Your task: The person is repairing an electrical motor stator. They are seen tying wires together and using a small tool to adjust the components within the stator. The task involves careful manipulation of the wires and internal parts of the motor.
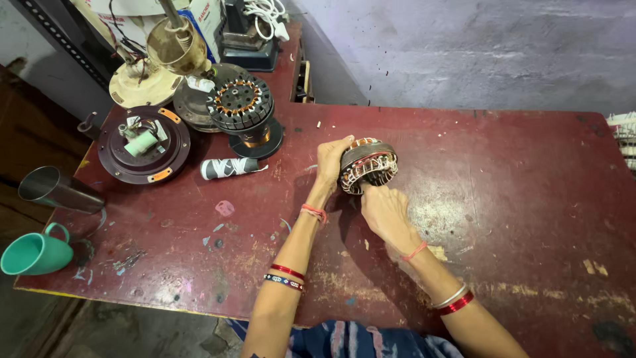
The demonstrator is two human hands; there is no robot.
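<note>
A round fan-motor stator [369, 164] with copper windings stands tilted on its edge on the dark red table [503, 199]. My left hand [329, 162] grips its left side, fingers wrapped over the rim. My right hand [385, 210] rests just below it, with the fingertips touching the lower edge of the windings. Both wrists wear red thread and bangles.
At the back left stand another wound stator [240, 106] on a black base, a dark round motor cover [142, 142], a roll of white-taped material [228, 168] and more fan parts. A steel tumbler [56, 190] and a green cup [36, 252] sit at the left edge.
</note>
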